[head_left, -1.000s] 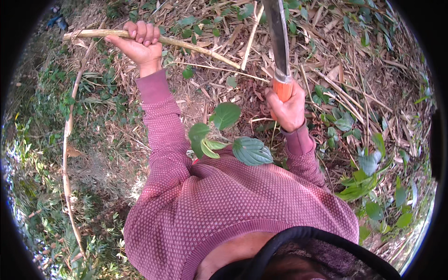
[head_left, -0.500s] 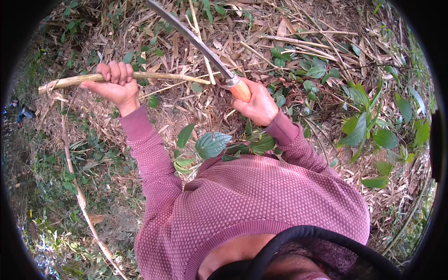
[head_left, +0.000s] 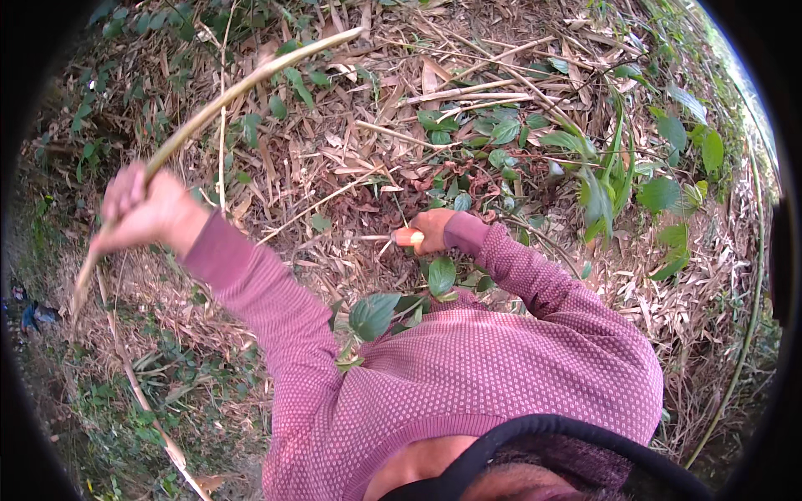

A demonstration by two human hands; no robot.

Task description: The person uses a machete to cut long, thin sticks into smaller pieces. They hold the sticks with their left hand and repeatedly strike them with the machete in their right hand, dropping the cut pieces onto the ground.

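Observation:
My left hand point(head_left: 150, 210) is closed round a curved, bare branch point(head_left: 230, 97), out to the left. The upper length of the branch arcs up and to the right; its lower end, smeared by motion, points down. In front of my chest, my right hand point(head_left: 433, 229) grips the orange wooden handle point(head_left: 408, 238) of a machete. Only a thin sliver of its blade shows, to the left of the handle. A leafy sprig point(head_left: 373, 316) hangs close to the front of my sweater.
Dry leaf litter point(head_left: 351, 175) covers the ground ahead. Cut sticks point(head_left: 468, 93) lie across it. Broad-leaved green plants point(head_left: 656, 196) stand at the right. A long thin pole point(head_left: 138, 386) slants along the lower left, and a curved green stem point(head_left: 748, 334) rises at the far right.
My left hand has moved left and lower, and the branch has swung from level to a steep slant. My right hand has dropped towards my body, and the machete's blade no longer points up.

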